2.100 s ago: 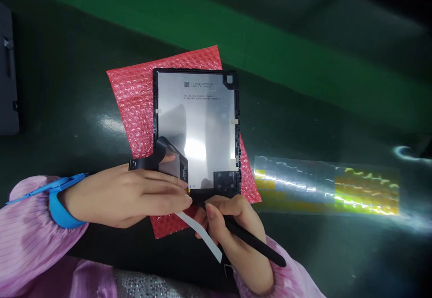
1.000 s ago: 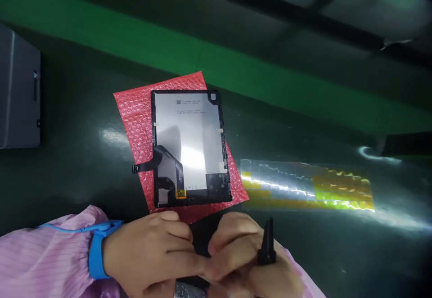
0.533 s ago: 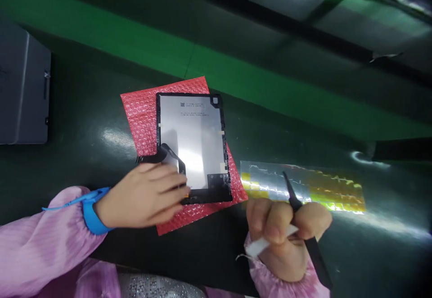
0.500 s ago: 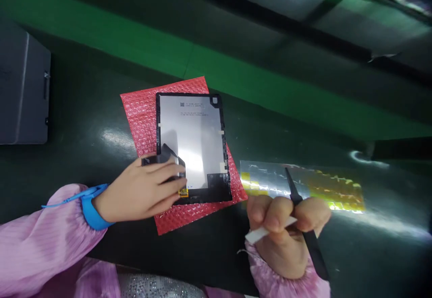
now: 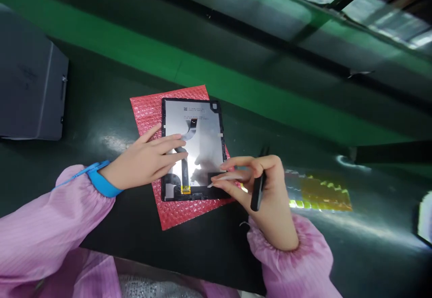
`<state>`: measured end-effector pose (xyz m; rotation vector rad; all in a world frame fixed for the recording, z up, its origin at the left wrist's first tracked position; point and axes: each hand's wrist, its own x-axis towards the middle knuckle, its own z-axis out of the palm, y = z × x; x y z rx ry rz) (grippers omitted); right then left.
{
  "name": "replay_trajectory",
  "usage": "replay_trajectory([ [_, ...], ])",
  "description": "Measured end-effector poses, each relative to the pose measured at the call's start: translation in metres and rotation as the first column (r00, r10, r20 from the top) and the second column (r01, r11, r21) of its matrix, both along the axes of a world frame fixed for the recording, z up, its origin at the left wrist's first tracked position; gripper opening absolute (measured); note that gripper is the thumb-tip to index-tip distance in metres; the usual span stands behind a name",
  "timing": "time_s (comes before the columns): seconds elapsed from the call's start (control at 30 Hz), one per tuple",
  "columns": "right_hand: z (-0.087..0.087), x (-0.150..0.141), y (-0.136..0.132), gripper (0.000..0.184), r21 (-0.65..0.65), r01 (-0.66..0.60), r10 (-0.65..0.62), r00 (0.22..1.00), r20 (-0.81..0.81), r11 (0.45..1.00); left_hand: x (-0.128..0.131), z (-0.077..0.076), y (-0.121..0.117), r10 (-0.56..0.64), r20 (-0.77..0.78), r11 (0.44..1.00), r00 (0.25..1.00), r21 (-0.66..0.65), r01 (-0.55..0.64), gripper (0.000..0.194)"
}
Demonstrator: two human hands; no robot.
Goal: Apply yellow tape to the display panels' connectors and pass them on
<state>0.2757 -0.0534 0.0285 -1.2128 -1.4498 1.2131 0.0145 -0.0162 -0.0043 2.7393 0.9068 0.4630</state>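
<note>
A tablet-sized display panel [image 5: 205,147] lies back side up, with a black frame around a silver sheet. A dark ribbon cable [image 5: 185,172] rises from a yellow connector at its lower edge, and its end [image 5: 193,123] shows beyond my fingers. My left hand [image 5: 148,156] rests over the panel's left side, fingers stretched out and touching the cable. Over the panel's lower right corner, my right hand [image 5: 263,185] pinches a thin white strip [image 5: 227,178] between thumb and fingertips. Black tweezers [image 5: 258,191] are tucked in the same hand, their tips pointing away.
Red bubble wrap [image 5: 145,113] lies under the panel on the dark table [image 5: 111,217]. To the right is a clear sheet with yellow film pieces [image 5: 326,192]. A grey case [image 5: 30,77] stands at left, and a green strip [image 5: 135,50] runs along the back.
My right hand has moved left and up to the panel with the white strip and tweezers. My left hand has spread flatter, and the ribbon cable now lies upward across the silver sheet.
</note>
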Motion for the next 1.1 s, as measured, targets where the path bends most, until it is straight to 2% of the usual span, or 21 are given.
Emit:
replay_trajectory([
  [0.1,0.009,-0.013,0.020,0.046,-0.049,-0.134,0.137,0.989,0.055,0.990,-0.006,-0.001,0.007,-0.041,-0.015,0.999,0.999,-0.013,0.040,0.034],
  [0.2,0.011,-0.028,0.040,0.049,-0.095,-0.232,0.239,0.969,0.066,0.968,-0.009,-0.002,0.009,-0.043,-0.009,0.998,0.999,-0.045,0.043,0.035],
  [0.37,0.001,-0.044,0.062,0.051,-0.157,-0.311,0.327,0.940,0.093,0.937,-0.013,-0.001,0.013,0.013,0.025,0.986,1.000,-0.166,-0.009,0.039],
  [0.5,-0.009,-0.046,0.067,0.050,-0.222,-0.364,0.391,0.916,0.090,0.905,-0.021,-0.001,0.022,-0.007,-0.009,0.976,1.000,-0.217,0.005,0.044],
  [0.57,-0.013,-0.047,0.068,0.050,-0.217,-0.358,0.391,0.910,0.136,0.908,-0.024,-0.003,0.026,-0.026,-0.004,0.976,1.000,-0.216,0.024,0.048],
  [0.77,-0.020,-0.053,0.073,0.047,-0.095,-0.335,0.348,0.890,0.296,0.937,-0.027,-0.006,0.029,-0.033,0.027,0.972,0.999,-0.230,0.039,0.056],
  [1.1,-0.025,-0.056,0.069,0.043,-0.024,-0.286,0.276,0.895,0.350,0.958,-0.030,-0.006,0.030,-0.089,-0.037,0.966,0.995,-0.246,0.077,0.048],
])
